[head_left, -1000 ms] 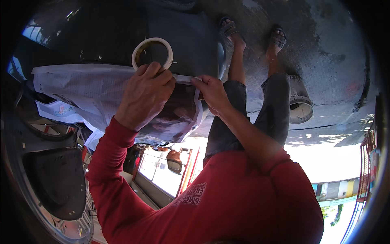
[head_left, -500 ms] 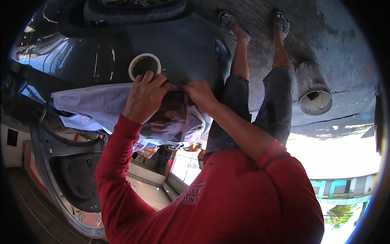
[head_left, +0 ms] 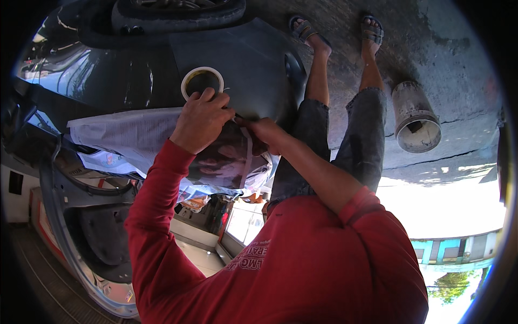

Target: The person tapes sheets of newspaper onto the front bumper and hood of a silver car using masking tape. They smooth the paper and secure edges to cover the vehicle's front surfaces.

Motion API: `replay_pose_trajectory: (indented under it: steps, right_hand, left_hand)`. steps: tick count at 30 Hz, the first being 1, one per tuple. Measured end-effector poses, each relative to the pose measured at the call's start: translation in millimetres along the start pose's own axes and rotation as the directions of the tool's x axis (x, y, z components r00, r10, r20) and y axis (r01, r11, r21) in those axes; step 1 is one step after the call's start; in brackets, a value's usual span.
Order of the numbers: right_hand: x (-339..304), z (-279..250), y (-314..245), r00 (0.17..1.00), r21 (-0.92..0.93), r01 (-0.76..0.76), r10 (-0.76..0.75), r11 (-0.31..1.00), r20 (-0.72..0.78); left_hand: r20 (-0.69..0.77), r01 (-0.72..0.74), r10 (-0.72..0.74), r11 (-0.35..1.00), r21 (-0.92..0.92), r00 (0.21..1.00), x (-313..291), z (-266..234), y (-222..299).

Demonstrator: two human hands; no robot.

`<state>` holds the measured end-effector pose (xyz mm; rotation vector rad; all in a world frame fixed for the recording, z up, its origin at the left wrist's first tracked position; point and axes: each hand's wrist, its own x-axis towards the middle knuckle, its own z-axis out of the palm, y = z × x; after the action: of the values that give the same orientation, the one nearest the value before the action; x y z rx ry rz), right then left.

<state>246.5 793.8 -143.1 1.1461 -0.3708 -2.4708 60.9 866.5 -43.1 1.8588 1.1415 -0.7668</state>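
Note:
My left hand (head_left: pixel 202 123) has its fingers closed on the lower side of a roll of masking tape (head_left: pixel 184 82), a pale ring held upright against a dark car panel (head_left: pixel 232 59). A small loose bit of tape stands off the roll's right side. Close by, my right hand (head_left: pixel 268 134) is closed at the upper edge of the printed covering sheets (head_left: pixel 127 129); what its fingertips pinch, if anything, is hidden. These sheets, which look like newspaper, lie along the car body below the bare panel. A darker printed part (head_left: pixel 224 156) lies beneath my hands.
A car wheel (head_left: pixel 178 16) is at the top. An open car door (head_left: pixel 97 232) stands at the lower left. A stained bucket (head_left: pixel 418 121) lies on its side on the concrete floor (head_left: pixel 453 65), right of my legs.
My left hand and the tape roll have shifted slightly right and, for the roll, a little up. My right hand has moved slightly down and right, its fingers curled more.

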Motion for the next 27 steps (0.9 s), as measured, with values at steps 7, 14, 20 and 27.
replay_pose_trajectory:
  steps: [7, 14, 20, 27]
  right_hand:
    - [10, -33, 25, 0.986, -0.103, -0.076, 0.090, 0.992, 0.138]
    - [-58, -113, 43, 0.996, -0.408, -0.032, -0.007, 0.912, -0.093]
    - [-164, -176, 3, 0.923, -0.642, 0.065, -0.291, 0.764, -0.252]
    - [-270, -197, -85, 0.848, -0.891, -0.104, -0.429, 0.442, -0.311]
  left_hand:
    - [-0.001, -0.037, 0.037, 0.997, 0.062, 0.999, 15, 20, 16]
    - [0.116, 0.001, -0.017, 0.990, 0.139, 0.993, 3, 59, 116]
    - [-0.131, 0.103, -0.197, 0.851, -0.515, 0.972, -35, 46, 243]
    - [0.273, -0.373, -0.725, -0.593, -0.714, 0.632, -84, 139, 329]
